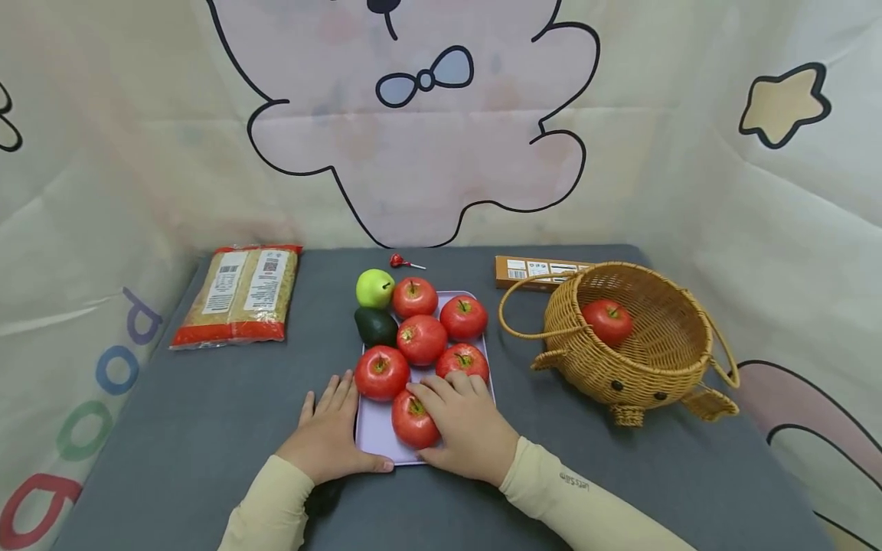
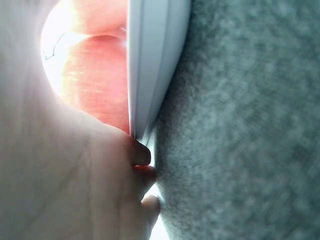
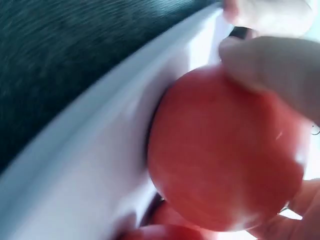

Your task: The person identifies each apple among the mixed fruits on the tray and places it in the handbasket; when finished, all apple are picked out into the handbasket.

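Note:
A lilac tray [image 1: 374,430] holds several red apples [image 1: 381,373]. My right hand [image 1: 474,430] grips the nearest apple [image 1: 412,422] at the tray's front end, thumb on its near side and fingers over its far right. In the right wrist view this apple [image 3: 225,155] sits close to the tray wall [image 3: 85,165]. My left hand [image 1: 329,439] lies along the tray's left side with straight fingers, its thumb at the front left corner. In the left wrist view its fingertips touch the tray's side [image 2: 152,65]. A green pear [image 1: 375,289] and an avocado [image 1: 376,327] lie at the tray's far left.
At the right stands a wicker basket [image 1: 637,375] with a raised handle and one red apple [image 1: 607,321] inside. A flat brown box [image 1: 513,282] lies behind it. A bag of grain [image 1: 241,295] lies at the back left, a red lollipop [image 1: 397,260] at the back middle.

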The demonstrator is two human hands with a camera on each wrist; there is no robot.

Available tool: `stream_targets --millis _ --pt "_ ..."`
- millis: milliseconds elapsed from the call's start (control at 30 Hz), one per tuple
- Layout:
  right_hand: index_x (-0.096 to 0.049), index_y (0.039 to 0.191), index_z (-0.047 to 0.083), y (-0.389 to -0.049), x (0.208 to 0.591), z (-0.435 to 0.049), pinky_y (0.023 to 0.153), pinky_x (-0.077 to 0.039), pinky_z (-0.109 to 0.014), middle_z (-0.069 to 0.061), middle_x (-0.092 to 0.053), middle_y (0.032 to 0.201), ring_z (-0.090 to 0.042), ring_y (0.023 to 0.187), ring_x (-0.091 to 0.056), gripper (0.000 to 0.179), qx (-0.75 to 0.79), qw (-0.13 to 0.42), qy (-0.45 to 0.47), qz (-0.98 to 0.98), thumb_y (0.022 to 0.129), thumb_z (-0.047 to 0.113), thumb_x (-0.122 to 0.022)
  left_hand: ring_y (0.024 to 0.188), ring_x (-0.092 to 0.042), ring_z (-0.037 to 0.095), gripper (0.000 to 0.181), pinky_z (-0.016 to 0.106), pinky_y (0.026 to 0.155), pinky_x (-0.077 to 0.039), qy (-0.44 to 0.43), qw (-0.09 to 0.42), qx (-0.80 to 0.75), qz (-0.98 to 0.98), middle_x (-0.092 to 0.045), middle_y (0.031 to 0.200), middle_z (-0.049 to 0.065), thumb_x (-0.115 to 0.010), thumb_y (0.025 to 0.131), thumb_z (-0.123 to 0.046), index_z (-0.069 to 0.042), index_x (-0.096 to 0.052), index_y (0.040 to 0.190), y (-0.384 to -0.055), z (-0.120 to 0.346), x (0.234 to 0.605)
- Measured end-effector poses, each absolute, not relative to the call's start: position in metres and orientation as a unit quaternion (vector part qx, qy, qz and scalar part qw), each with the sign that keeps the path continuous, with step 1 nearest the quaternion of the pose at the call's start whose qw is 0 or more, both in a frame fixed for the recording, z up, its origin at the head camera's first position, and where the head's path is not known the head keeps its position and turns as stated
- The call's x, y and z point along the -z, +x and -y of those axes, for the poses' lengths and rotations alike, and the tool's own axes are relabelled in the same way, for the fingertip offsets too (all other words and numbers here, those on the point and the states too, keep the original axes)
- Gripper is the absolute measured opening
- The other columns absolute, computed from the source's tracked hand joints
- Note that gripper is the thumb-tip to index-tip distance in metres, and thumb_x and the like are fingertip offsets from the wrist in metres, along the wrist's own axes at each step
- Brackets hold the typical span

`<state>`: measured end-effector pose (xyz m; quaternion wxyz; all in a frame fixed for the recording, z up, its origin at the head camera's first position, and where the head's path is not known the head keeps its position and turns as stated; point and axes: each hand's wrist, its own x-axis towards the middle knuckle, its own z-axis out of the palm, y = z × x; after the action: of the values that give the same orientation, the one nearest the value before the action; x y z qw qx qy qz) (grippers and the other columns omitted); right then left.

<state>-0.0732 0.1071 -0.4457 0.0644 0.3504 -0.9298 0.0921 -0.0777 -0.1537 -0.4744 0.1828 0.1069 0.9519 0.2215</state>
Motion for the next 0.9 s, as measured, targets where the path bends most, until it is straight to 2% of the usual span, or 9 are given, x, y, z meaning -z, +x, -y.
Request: stream_targets --millis 167,300,500,633,700,767,900 --pt "-0.068 0.137 0.021 -0.066 0.430 -0.117 0.088 -0.047 -0.044 0.002 -0.068 0.130 -0.020 0.109 -0.056 0.077 -0.130 0.108 0.363 0.916 0.072 0.056 -0.090 0.159 -0.013 0.048 0.149 0.076 0.121 -0.004 0.107 0.185 -0.232 -0.949 -0.021 0.174 0.024 -0.086 0.061 -0.082 0.002 -0.024 0.168 -0.077 0.153 0.473" --pt "-0.068 0.136 0.021 -0.057 0.397 -0.141 0.084 -0.049 -0.043 0.003 -0.069 0.129 -0.017 0.108 -0.057 0.079 -0.169 0.137 0.359 0.908 0.071 0.059 -0.089 0.159 -0.013 0.049 0.149 0.076 0.120 -0.003 0.103 0.193 -0.236 -0.947 -0.020 0.174 0.024 -0.087 0.060 -0.080 0.001 -0.024 0.168 -0.076 0.152 0.471" --pt "-0.065 0.137 0.011 -0.063 0.336 -0.207 0.090 -0.052 -0.049 -0.003 -0.069 0.131 -0.024 0.107 -0.061 0.085 -0.169 0.198 0.323 0.910 0.066 0.052 -0.088 0.159 -0.012 0.050 0.151 0.077 0.120 -0.003 0.101 0.198 -0.227 -0.948 -0.019 0.174 0.025 -0.087 0.060 -0.081 0.001 -0.022 0.168 -0.075 0.154 0.471" --pt "-0.064 0.140 0.008 -0.085 0.307 -0.262 0.085 -0.052 -0.054 -0.008 -0.070 0.128 -0.033 0.105 -0.061 0.083 -0.131 0.210 0.266 0.932 0.068 0.043 -0.085 0.159 -0.012 0.050 0.152 0.077 0.120 -0.003 0.105 0.195 -0.222 -0.950 -0.019 0.174 0.026 -0.085 0.059 -0.084 0.002 -0.022 0.168 -0.076 0.154 0.471" --pt "-0.063 0.144 0.009 -0.098 0.298 -0.288 0.078 -0.055 -0.056 -0.011 -0.070 0.129 -0.036 0.103 -0.061 0.082 -0.101 0.181 0.226 0.952 0.072 0.040 -0.084 0.159 -0.012 0.050 0.153 0.077 0.120 -0.003 0.106 0.195 -0.221 -0.950 -0.018 0.174 0.026 -0.085 0.059 -0.084 0.002 -0.021 0.168 -0.077 0.155 0.471" --pt "-0.060 0.147 0.009 -0.110 0.294 -0.313 0.075 -0.057 -0.059 -0.014 -0.071 0.125 -0.037 0.100 -0.062 0.081 -0.066 0.126 0.193 0.971 0.077 0.041 -0.085 0.159 -0.012 0.050 0.153 0.077 0.120 -0.004 0.106 0.197 -0.220 -0.950 -0.018 0.174 0.026 -0.085 0.059 -0.084 0.003 -0.021 0.168 -0.077 0.155 0.471" --pt "-0.060 0.140 0.009 -0.134 0.297 -0.349 0.066 -0.057 -0.051 -0.010 -0.073 0.106 -0.028 0.087 -0.065 0.070 -0.019 -0.002 0.149 0.989 0.083 0.042 -0.084 0.159 -0.012 0.051 0.153 0.078 0.119 -0.004 0.102 0.202 -0.220 -0.949 -0.019 0.173 0.027 -0.086 0.059 -0.083 0.004 -0.022 0.168 -0.076 0.154 0.469"
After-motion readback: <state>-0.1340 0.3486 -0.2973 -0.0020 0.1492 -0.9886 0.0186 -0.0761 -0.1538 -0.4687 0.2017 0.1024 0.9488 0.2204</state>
